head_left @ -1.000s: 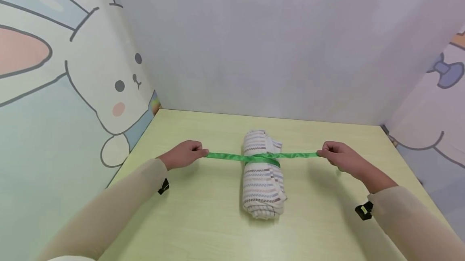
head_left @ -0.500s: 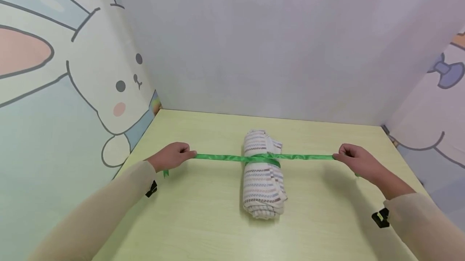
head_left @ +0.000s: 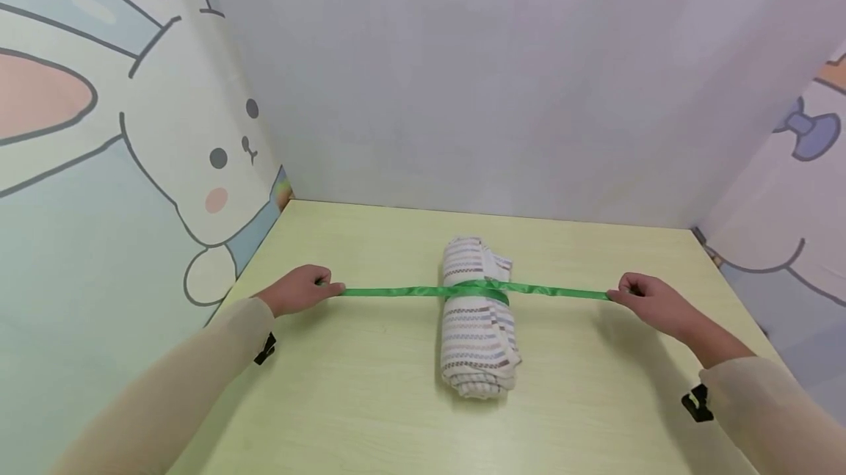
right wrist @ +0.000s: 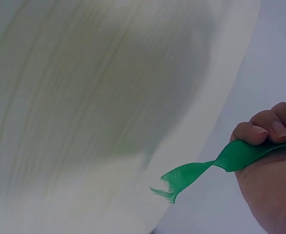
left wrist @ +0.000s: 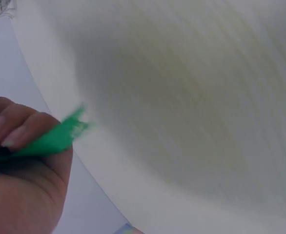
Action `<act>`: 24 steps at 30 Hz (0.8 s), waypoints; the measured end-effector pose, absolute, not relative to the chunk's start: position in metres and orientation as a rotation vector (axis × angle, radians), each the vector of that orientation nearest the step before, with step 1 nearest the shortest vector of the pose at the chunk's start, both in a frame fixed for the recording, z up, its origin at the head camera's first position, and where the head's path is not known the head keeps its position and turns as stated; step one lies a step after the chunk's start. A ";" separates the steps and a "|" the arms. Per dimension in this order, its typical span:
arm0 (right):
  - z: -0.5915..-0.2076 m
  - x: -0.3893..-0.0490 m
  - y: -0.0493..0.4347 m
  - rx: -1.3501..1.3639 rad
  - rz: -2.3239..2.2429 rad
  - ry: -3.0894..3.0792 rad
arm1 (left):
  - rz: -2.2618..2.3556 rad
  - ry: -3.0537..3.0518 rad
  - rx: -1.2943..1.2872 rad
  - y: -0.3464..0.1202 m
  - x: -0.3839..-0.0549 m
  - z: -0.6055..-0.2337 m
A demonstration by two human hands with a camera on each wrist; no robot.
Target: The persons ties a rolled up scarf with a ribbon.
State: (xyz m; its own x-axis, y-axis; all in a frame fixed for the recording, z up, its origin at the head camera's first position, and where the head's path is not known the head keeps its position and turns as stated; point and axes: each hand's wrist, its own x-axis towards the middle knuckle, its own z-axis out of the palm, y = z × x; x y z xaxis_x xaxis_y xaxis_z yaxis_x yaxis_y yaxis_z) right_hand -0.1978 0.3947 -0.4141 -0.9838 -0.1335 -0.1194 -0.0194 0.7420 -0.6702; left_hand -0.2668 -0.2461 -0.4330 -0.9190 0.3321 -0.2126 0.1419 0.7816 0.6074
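A rolled striped towel (head_left: 477, 343) lies lengthwise at the middle of the table, with a green ribbon (head_left: 396, 291) wrapped round it and crossed on top. My left hand (head_left: 297, 290) grips one end of the ribbon, out to the left of the roll. On the opposite side my right hand (head_left: 657, 305) pinches the other end. Between the hands the ribbon runs nearly straight, off the table on both sides. In the left wrist view a short ribbon tail (left wrist: 60, 136) pokes out of the curled fingers. A longer, twisted, frayed tail (right wrist: 187, 178) hangs from the fist in the right wrist view.
The pale yellow-green table (head_left: 370, 401) meets a plain light wall (head_left: 463, 93) at the back. Side walls carry cartoon prints, a rabbit (head_left: 192, 137) on the left and a figure with a blue bow (head_left: 809, 130) on the right.
Both hands have moved outward from the roll and slightly nearer to me, the ribbon stretching longer on each side. Since half a second ago they have dipped a little. The towel has stayed put.
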 end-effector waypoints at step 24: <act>-0.433 -0.201 0.375 -0.185 -0.741 2.765 | 0.564 2.794 0.279 -0.246 -0.263 -0.465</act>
State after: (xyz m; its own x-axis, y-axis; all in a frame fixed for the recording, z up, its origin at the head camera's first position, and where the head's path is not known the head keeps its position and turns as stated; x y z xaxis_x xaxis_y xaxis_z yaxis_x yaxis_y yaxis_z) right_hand -0.2009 0.3753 -0.4331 -0.9547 -0.1919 -0.2275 -0.0523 0.8607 -0.5065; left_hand -0.2630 -0.2456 -0.4652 -0.9432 0.2401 -0.2296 0.1323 0.9055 0.4033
